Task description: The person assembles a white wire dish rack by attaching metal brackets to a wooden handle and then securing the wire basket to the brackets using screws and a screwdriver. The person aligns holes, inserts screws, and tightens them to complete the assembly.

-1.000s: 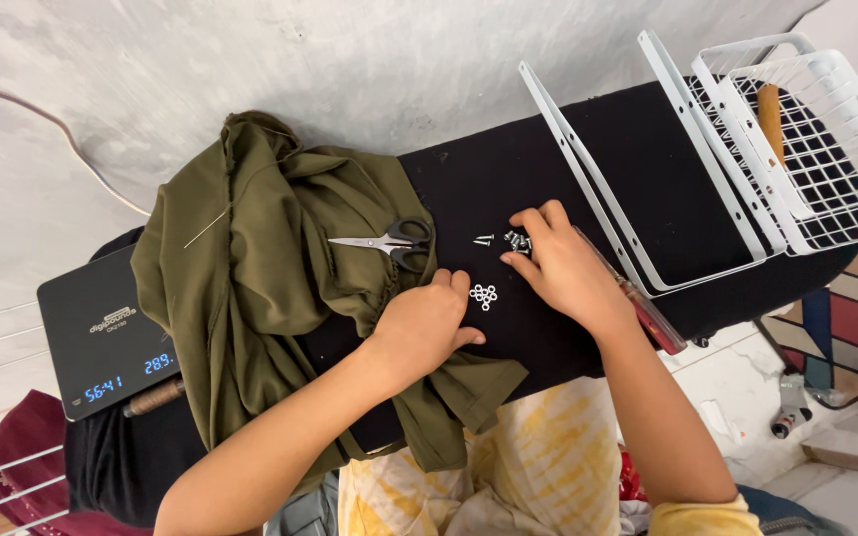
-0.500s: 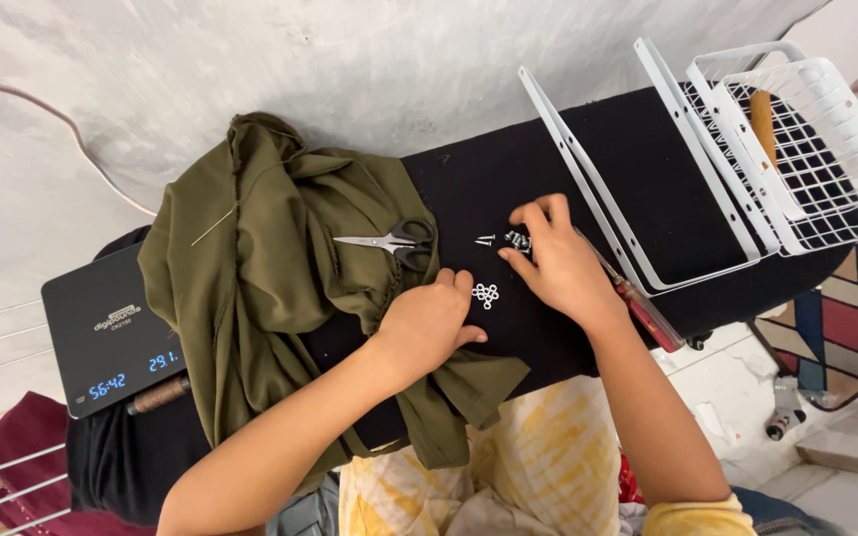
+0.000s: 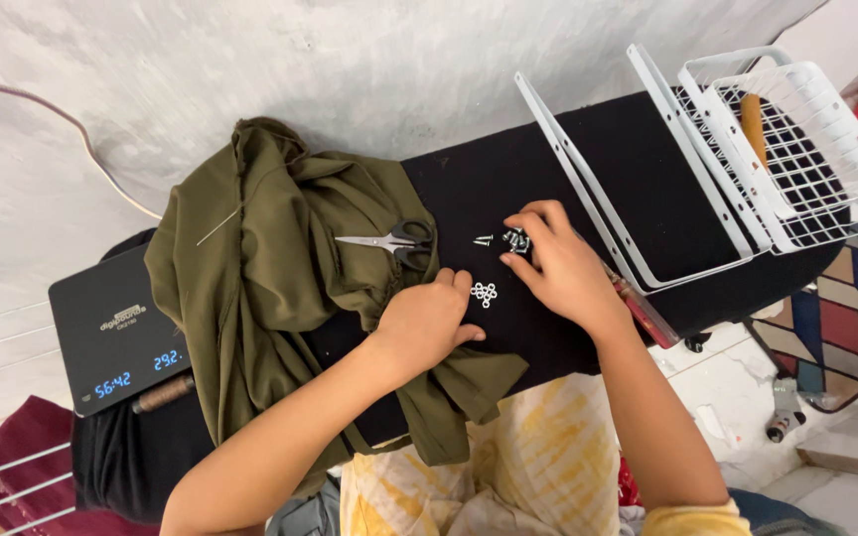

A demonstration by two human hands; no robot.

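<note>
Nothing much has moved since half a second ago. Our right hand (image 3: pixel 560 270) fingers the dark screws (image 3: pixel 516 240) at 12 o'clock of the nuts (image 3: pixel 484 293), grip unclear. Left hand (image 3: pixel 427 320) rests flat, empty, on olive cloth (image 3: pixel 270 268). Sorting half done; white frames (image 3: pixel 638 199) untouched on worktop (image 3: pixel 548 169).

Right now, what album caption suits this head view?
Right hand picks at screws; left hand rests beside nuts, near scissors on olive cloth.
</note>
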